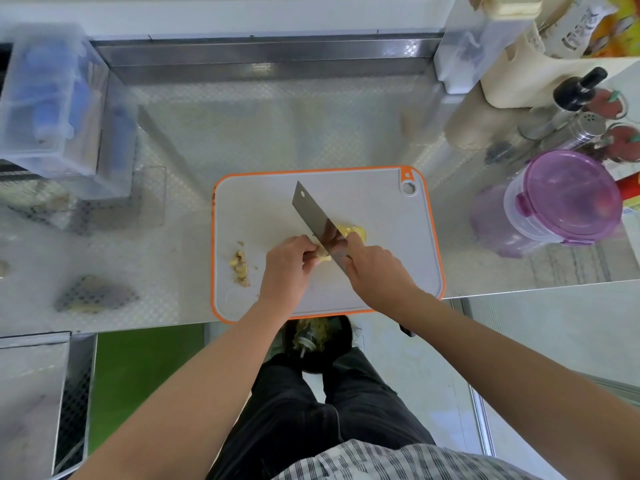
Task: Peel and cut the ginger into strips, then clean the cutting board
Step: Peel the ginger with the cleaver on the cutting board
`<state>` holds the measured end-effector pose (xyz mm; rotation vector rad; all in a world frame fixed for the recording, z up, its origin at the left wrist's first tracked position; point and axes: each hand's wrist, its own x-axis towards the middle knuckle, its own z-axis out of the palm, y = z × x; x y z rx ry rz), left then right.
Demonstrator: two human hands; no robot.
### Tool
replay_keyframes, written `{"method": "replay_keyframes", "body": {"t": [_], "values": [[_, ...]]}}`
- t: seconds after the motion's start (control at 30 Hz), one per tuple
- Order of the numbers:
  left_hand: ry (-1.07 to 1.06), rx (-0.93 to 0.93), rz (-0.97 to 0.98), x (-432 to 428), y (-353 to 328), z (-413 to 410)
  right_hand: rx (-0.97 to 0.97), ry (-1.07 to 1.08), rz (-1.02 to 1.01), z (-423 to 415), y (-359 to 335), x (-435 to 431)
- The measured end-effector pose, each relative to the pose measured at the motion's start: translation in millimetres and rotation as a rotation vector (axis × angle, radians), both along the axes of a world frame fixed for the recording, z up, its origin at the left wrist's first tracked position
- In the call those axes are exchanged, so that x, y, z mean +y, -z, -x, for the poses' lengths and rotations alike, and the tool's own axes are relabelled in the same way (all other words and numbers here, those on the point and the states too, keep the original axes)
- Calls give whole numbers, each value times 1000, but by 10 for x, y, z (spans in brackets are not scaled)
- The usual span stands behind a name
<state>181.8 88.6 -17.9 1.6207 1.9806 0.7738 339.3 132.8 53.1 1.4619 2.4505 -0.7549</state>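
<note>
Two hands work over the orange-rimmed cutting board (381,202). Peel scraps (240,268) lie at its left. The left hand (289,268) pinches the ginger (322,257) at mid-board, against the cleaver (313,220) blade. The right hand (375,268) grips the cleaver, fingers curled. A purple-lidded container (568,199) stands well right.

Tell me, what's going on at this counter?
A person stands at a grey, orange-rimmed cutting board. The left hand holds the ginger, while the right hand grips a cleaver whose blade lies against it. A small heap of scraps sits on the board's left side. No strips are visible yet.
</note>
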Motion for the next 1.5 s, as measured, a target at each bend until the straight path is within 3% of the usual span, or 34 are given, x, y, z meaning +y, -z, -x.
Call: {"method": "replay_keyframes", "body": {"t": [0.5,1.0,1.27,1.5], "values": [[56,40,-11,31,6,-4,-84,52,58,127,50,-29],[57,6,13,46,-44,4,-31,77,40,280,401,77],[38,8,10,24,-57,14,72,94,14,64,142,56],[-6,-10,40,39,-65,13,-51,-2,-1,22,21,-71]]}}
